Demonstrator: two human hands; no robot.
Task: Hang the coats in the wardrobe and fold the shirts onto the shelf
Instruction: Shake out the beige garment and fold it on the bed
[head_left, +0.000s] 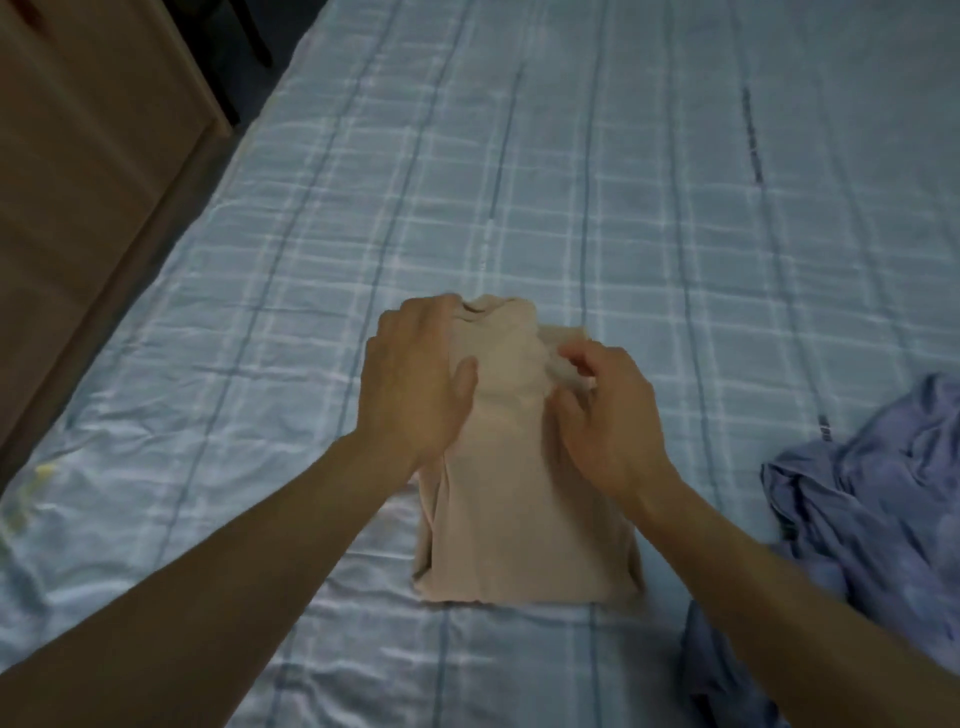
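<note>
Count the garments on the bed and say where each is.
2. The beige shirt lies in the middle, the left hand pressing it and the right hand pinching its fold. The blue garment is crumpled at the right edge, partly out of frame; more may be hidden.

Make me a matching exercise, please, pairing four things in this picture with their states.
Things:
1. beige shirt
2. blue garment
3. left hand
4. right hand

States:
A. crumpled in a heap, far right
B. fingers pinch a fold at the shirt's shoulder
C. folded into a narrow strip
D. lies on the shirt's left side, by the collar

Pairs: 1-C; 2-A; 3-D; 4-B
</note>
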